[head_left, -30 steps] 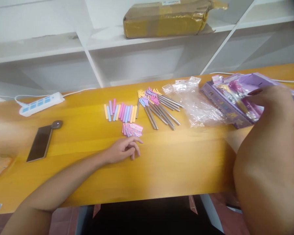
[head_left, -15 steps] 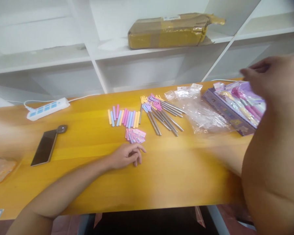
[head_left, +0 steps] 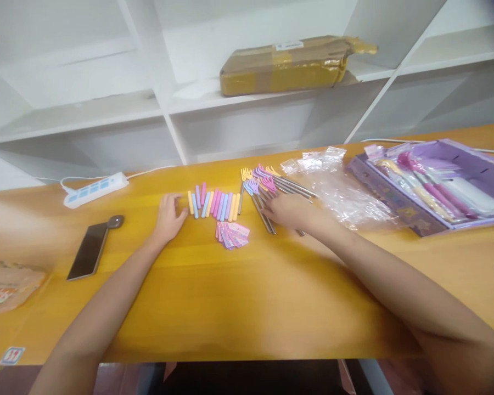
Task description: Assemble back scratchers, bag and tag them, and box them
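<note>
My left hand [head_left: 169, 217] rests on the table with fingers apart, just left of a row of pastel sticks [head_left: 219, 205] in yellow, blue, pink and purple. Over the metal rods with coloured claw-shaped heads [head_left: 247, 174] is my right hand [head_left: 286, 209], its fingertips at the pink and blue heads; blur hides whether it grips one. Small pink printed cards [head_left: 232, 235] lie fanned out below the sticks. Right of the rods, clear plastic bags [head_left: 346, 192] are heaped.
A purple box [head_left: 399, 203] with wrapped items stands at the right. At the left are a power strip [head_left: 96, 190], a phone [head_left: 88, 250], a small dark object [head_left: 116, 221] and an orange packet [head_left: 10, 285]. A taped parcel [head_left: 284, 67] sits on the shelf behind.
My right hand has come from above the purple box at the right down to the rods. My left hand has shifted left and back, from below the cards to beside the sticks.
</note>
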Demonstrator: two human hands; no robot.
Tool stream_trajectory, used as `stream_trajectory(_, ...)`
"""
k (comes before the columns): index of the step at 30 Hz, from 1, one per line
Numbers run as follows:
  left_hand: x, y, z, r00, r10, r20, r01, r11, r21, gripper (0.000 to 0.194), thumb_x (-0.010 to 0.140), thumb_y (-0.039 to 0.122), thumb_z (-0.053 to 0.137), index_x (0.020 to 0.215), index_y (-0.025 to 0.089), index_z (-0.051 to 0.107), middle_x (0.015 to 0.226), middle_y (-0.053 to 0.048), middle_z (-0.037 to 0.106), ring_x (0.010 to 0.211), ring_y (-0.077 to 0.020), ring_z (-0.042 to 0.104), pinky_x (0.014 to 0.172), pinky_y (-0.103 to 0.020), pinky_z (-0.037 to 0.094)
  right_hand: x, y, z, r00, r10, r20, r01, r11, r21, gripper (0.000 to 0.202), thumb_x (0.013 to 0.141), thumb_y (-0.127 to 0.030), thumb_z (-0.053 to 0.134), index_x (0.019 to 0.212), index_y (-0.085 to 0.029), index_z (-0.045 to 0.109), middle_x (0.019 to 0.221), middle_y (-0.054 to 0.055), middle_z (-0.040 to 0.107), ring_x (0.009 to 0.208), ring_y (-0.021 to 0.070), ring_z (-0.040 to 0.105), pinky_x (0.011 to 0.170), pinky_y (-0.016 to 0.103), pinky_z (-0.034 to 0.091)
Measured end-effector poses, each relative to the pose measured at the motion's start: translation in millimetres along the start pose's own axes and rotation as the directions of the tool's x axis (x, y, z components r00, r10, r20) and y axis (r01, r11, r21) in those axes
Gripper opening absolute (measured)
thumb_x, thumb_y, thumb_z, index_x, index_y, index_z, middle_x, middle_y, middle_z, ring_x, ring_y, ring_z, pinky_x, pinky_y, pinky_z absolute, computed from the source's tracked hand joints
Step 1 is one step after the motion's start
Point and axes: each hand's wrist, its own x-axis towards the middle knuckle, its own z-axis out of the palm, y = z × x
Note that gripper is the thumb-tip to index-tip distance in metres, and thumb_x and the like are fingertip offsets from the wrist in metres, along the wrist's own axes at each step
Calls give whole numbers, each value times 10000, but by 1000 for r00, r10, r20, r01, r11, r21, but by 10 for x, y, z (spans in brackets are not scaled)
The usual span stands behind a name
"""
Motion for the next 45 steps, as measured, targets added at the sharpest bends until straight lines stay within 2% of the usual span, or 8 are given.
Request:
stream_trajectory(6, -41, -58, 129, 997, 13, 76, -19, 997, 77, 435, 1047, 402, 564, 1436, 206, 574, 1345, -160, 609, 1321, -352, 538, 1220, -556, 400, 66, 156, 10, 998, 55, -42, -56, 998, -6, 575, 1132, -504, 363, 1126, -98, 771, 1066, 214, 770, 978, 289, 738, 903, 349, 504)
stream_trajectory(10, -43, -66, 120, 994, -25, 109, 15, 995, 95, 385, 1068, 413, 534, 1388, 222, 632, 1284, -145, 608, 1270, -345, 543, 1190, -543, 429, 159, 307, 78, 995, 70, -71, -71, 997, -8, 556, 1136, -465, 332, 1225, -115, 754, 1167, 209, 765, 1045, 298, 729, 949, 371, 494)
stream_trajectory(14, -38, -92, 126, 993, -39, 110, 28, 995, 98, 321, 1066, 406, 540, 1287, 210, 667, 1252, -141, 622, 1258, -346, 546, 1181, -539, 433, 228, 383, 140, 994, 76, -79, -77, 997, -13, 480, 1108, -441, 423, 1219, -109, 751, 1190, 215, 758, 1099, 311, 718, 962, 370, 488)
stream_trajectory(26, -37, -63, 110, 992, -27, 126, 17, 997, 78, 340, 1060, 397, 560, 1342, 263, 693, 1214, -115, 628, 1214, -330, 551, 1161, -527, 439, 193, 393, 98, 994, 107, -17, -107, 994, -5, 416, 1086, -342, 427, 1193, -114, 757, 1149, 198, 767, 1024, 281, 725, 857, 327, 485)
stream_trajectory(33, -25, -42, 99, 994, -42, 102, 35, 997, 69, 206, 1025, 377, 603, 1155, 235, 676, 1186, -107, 659, 1182, -322, 575, 1127, -510, 463, 160, 292, 70, 994, 105, -16, -105, 994, 10, 424, 1025, -384, 508, 1120, -86, 794, 977, 205, 772, 922, 272, 726, 816, 313, 476)
stream_trajectory(36, -16, -43, 109, 996, -63, 69, 58, 995, 77, 175, 979, 352, 649, 1097, 223, 637, 1155, -114, 674, 1140, -327, 590, 1095, -515, 486, 170, 293, 72, 994, 105, -31, -105, 994, 20, 408, 1004, -386, 525, 1089, -96, 798, 1029, 199, 778, 898, 263, 719, 810, 314, 471)
stream_trajectory(40, -28, -42, 124, 995, -97, 35, 94, 992, 88, 267, 919, 313, 697, 1147, 206, 609, 1118, -113, 685, 1121, -331, 603, 1064, -510, 515, 213, 325, 121, 994, 90, -59, -88, 995, 41, 449, 1021, -399, 486, 1125, -79, 782, 1117, 212, 767, 962, 277, 712, 821, 321, 462)
stream_trajectory(45, -63, -36, 145, 991, -132, 26, 128, 983, 132, 275, 906, 221, 629, 1178, 181, 627, 1009, -121, 682, 1110, -368, 598, 1072, -561, 499, 198, 332, 106, 994, 34, -102, -23, 994, 106, 465, 1082, -402, 405, 1056, -105, 762, 1086, 180, 763, 947, 235, 682, 864, 301, 441)
